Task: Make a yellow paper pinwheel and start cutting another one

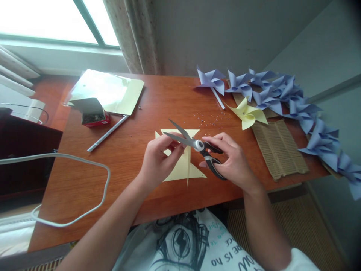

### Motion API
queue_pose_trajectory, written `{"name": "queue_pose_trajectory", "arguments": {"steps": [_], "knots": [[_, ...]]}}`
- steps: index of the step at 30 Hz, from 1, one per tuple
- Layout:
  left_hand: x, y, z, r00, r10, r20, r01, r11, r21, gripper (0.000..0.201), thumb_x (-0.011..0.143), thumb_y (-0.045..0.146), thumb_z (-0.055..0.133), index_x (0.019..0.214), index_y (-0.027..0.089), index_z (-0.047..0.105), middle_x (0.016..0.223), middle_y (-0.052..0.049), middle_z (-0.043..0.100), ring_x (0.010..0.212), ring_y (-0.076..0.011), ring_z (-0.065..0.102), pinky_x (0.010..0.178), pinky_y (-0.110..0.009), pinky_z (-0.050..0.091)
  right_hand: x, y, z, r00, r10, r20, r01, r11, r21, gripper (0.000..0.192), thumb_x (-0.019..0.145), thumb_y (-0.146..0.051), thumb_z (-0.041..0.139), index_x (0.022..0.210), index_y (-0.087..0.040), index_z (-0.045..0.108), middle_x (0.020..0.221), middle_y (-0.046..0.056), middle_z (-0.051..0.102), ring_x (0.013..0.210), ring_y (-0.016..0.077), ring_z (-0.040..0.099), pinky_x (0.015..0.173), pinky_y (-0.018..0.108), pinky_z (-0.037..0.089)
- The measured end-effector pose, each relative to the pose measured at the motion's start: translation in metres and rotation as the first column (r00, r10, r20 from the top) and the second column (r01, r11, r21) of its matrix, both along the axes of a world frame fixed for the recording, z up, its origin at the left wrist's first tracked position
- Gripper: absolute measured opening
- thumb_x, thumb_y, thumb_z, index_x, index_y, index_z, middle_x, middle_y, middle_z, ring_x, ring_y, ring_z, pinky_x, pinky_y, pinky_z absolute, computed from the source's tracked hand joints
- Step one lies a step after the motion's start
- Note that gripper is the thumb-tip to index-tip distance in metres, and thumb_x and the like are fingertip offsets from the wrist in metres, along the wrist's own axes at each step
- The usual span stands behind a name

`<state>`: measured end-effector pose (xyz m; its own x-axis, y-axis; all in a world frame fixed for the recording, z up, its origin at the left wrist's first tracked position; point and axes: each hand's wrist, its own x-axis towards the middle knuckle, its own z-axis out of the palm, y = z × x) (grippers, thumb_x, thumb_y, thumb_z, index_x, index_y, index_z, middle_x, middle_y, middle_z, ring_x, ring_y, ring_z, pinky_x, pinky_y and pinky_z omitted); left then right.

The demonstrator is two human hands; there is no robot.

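Observation:
My right hand point(229, 158) grips the black-and-white handles of a pair of scissors point(199, 145), whose blades stand apart and point left. The blades cross over my left hand point(162, 156), which is closed in a pinch with thumb and forefinger together. Under both hands is a yellow sheet of paper point(180, 171) with slits cut into it and pointed corners. One narrow flap of it rises to my left fingertips, which seem to pinch it; the exact hold is partly hidden by the blades and fingers.
Several purple pinwheels point(267, 94) and a yellow pinwheel point(246, 114) lie at the right, around corrugated cardboard point(279, 150). Tiny beads point(208, 119) are scattered mid-table. At left are a small open red box point(96, 118), a paper stick point(108, 133), packaged sheets point(109, 90) and a white cable point(108, 177).

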<state>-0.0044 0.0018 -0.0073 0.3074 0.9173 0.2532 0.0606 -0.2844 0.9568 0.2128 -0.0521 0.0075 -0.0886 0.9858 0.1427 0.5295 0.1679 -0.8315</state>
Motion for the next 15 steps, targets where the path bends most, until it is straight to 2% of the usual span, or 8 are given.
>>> {"name": "queue_pose_trajectory", "arguments": {"steps": [6,15], "knots": [[0.0001,-0.0008,0.0024,0.999,-0.041,0.021,0.041,0.999,0.006,0.007,0.093,0.02,0.064,0.089,0.017,0.07,0.088,-0.007,0.074,0.07,-0.0153,0.065,0.066,-0.029,0.054,0.0038,-0.002,0.0012,0.998,0.001,0.066,-0.004,0.999,0.041,0.058,0.078,-0.033,0.087,0.131,-0.024,0.066,0.107,0.005,0.06,0.092,0.0198,0.066,0.084,0.035,0.058],[-0.0003,-0.0008,0.0026,0.999,-0.046,0.015,0.045,0.998,0.033,0.008,0.092,0.015,0.063,0.093,0.017,0.07,0.086,-0.006,0.073,0.069,-0.0143,0.066,0.065,-0.028,0.054,0.0075,-0.0025,0.0035,0.987,0.006,0.159,-0.021,0.996,0.091,0.059,0.081,-0.037,0.084,0.135,-0.028,0.062,0.111,0.007,0.059,0.1,0.0237,0.065,0.088,0.04,0.059]]}}
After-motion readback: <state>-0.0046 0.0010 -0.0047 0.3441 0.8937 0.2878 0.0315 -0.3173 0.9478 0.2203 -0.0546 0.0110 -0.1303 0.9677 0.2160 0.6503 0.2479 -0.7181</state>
